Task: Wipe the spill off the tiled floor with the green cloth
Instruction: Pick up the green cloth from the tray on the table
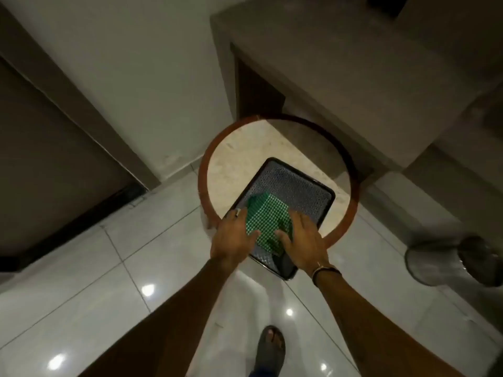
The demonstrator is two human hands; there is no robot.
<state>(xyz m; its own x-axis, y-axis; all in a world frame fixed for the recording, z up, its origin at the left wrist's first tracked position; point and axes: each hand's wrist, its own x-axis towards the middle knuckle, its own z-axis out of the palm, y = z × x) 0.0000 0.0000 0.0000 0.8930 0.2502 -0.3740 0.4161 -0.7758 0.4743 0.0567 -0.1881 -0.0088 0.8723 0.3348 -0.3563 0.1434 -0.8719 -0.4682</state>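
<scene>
A green checked cloth (265,219) lies folded on a dark patterned tray (299,189), which rests on a small round table (234,164) with a pale stone top and reddish-brown rim. My left hand (234,235) rests on the cloth's left edge, fingers spread over the fabric. On the cloth's right side lies my right hand (302,238), fingers flat on it. Neither hand has lifted the cloth. The glossy tiled floor (109,281) spreads below; I cannot make out a spill on it.
A wire waste basket (449,261) stands on the floor at the right. A dark door (54,148) is at the left, a wall and a ledge behind the table. My sandalled foot (270,346) is on the tiles near the bottom.
</scene>
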